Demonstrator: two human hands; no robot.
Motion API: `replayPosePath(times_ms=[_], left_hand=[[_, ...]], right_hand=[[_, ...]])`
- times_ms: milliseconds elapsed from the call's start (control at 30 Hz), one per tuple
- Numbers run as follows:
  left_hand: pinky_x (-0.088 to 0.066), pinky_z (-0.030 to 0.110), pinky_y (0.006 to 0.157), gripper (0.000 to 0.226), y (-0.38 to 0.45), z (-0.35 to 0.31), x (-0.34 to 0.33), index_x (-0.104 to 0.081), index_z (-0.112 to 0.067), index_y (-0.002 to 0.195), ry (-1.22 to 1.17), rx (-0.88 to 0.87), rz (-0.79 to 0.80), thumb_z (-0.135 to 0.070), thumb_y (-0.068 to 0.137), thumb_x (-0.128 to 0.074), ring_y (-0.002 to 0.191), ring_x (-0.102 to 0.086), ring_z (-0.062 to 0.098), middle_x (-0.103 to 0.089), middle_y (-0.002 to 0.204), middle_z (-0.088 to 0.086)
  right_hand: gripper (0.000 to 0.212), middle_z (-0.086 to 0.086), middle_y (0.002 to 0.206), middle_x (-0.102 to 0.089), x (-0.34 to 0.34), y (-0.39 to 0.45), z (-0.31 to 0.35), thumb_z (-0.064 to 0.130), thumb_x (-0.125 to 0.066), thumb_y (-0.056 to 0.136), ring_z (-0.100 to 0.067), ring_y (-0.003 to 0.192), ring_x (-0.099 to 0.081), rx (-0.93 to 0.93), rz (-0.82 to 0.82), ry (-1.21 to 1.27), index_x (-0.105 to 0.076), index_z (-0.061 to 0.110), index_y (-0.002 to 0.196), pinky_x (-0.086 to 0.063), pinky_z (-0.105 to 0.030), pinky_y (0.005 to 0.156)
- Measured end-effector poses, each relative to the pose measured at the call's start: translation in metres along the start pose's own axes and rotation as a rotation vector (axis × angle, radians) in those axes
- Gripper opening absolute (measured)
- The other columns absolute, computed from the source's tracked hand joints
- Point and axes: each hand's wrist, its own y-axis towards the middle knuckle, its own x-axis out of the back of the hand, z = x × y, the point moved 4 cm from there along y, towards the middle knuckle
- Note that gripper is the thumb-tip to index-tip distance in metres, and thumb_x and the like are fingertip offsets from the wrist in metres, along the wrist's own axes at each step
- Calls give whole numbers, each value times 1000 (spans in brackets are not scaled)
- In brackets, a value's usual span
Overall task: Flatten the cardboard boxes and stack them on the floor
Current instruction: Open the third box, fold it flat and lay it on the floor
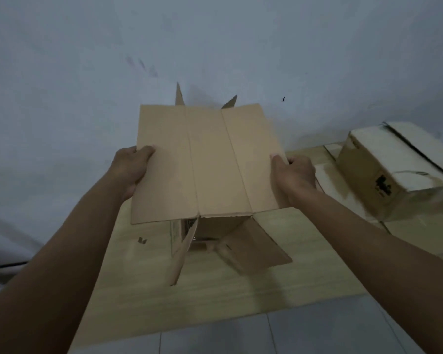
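Nearest the camera, two bare forearms reached forward over grey floor tiles and a pale sheet of flattened cardboard lying on them. Above that sheet, the left hand and the right hand held a brown box clear of the floor, one hand on each side edge of its upper panel. Each hand was closed on the edge, thumb on top and fingers wrapped underneath; the fingertips below could not be seen. The box appeared partly collapsed, with its end flaps loose: two hung open toward the camera, and two tips showed beyond the far edge. Judged from this pose, the chief risk was a crooked collapse; uneven pressure from the two hands could crease a panel off its fold line and leave a bulge that would not stack flat. The hanging flaps could also catch on the sheet below and fold under, propping the box up. A grip on the edges alone might slip as the panels shifted. Farther right, a second box, not yet flattened, lay tilted near the wall; it stood close enough that a wide swing of the right elbow might knock it.
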Motion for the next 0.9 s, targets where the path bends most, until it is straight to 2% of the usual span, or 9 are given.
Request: replayPosePath(times_ms=[167, 300, 433, 533, 667, 767, 833, 900], left_hand=[[-46, 27, 57, 34, -37, 56, 30, -60, -1, 119, 71, 151, -12, -26, 96, -57, 70, -61, 23, -65, 92, 12], [-46, 29, 64, 43, -61, 103, 46, -55, 3, 126, 120, 218, -15, -28, 96, -57, 76, -60, 26, -63, 113, 19], [-48, 32, 72, 32, -80, 161, 53, -60, 1, 114, 146, 280, 2, -25, 96, -57, 76, -59, 26, -63, 103, 17], [-47, 32, 70, 32, -91, 209, 57, -62, 3, 115, 139, 327, -14, -22, 96, -57, 79, -60, 28, -64, 104, 19], [-47, 34, 77, 33, -101, 263, 63, -67, 5, 112, 171, 334, -86, -23, 94, -60, 91, -62, 29, -68, 110, 20], [-49, 42, 86, 44, -101, 291, 67, -69, 1, 102, 221, 328, -156, -41, 88, -62, 99, -63, 36, -69, 105, 21], [-50, 46, 92, 48, -99, 306, 65, -70, -4, 103, 243, 321, -165, -48, 86, -61, 102, -63, 36, -69, 106, 17], [-48, 42, 92, 44, -96, 310, 60, -69, -6, 105, 264, 292, -184, -46, 90, -60, 103, -62, 34, -69, 108, 14]], right_hand=[[57, -7, 109, -73, -13, -41, -32, 62, -60, 75, -30, 96, -70, -66, 141, -99, -73, 14, 103, -56, -42, 88], [50, -9, 111, -72, -16, -76, -67, 56, -62, 84, -32, 100, -68, -72, 184, -187, -73, 13, 108, -54, -38, 86], [46, -11, 115, -70, -21, -109, -94, 54, -58, 89, -34, 104, -66, -65, 213, -300, -71, 15, 110, -50, -37, 85], [44, -12, 116, -68, -32, -130, -114, 55, -55, 91, -35, 105, -64, -63, 232, -361, -70, 17, 108, -47, -37, 85], [43, -15, 118, -64, -54, -158, -137, 54, -47, 95, -36, 106, -61, -55, 237, -447, -65, 17, 110, -41, -37, 83], [47, -18, 121, -63, -68, -172, -149, 54, -44, 97, -37, 109, -60, -77, 195, -488, -62, 15, 117, -40, -38, 83], [50, -20, 116, -64, -73, -178, -158, 56, -41, 99, -38, 106, -61, -77, 140, -525, -61, 14, 116, -38, -39, 79], [51, -21, 111, -66, -74, -183, -163, 57, -39, 99, -39, 102, -62, -62, 73, -537, -60, 12, 113, -37, -39, 76]])
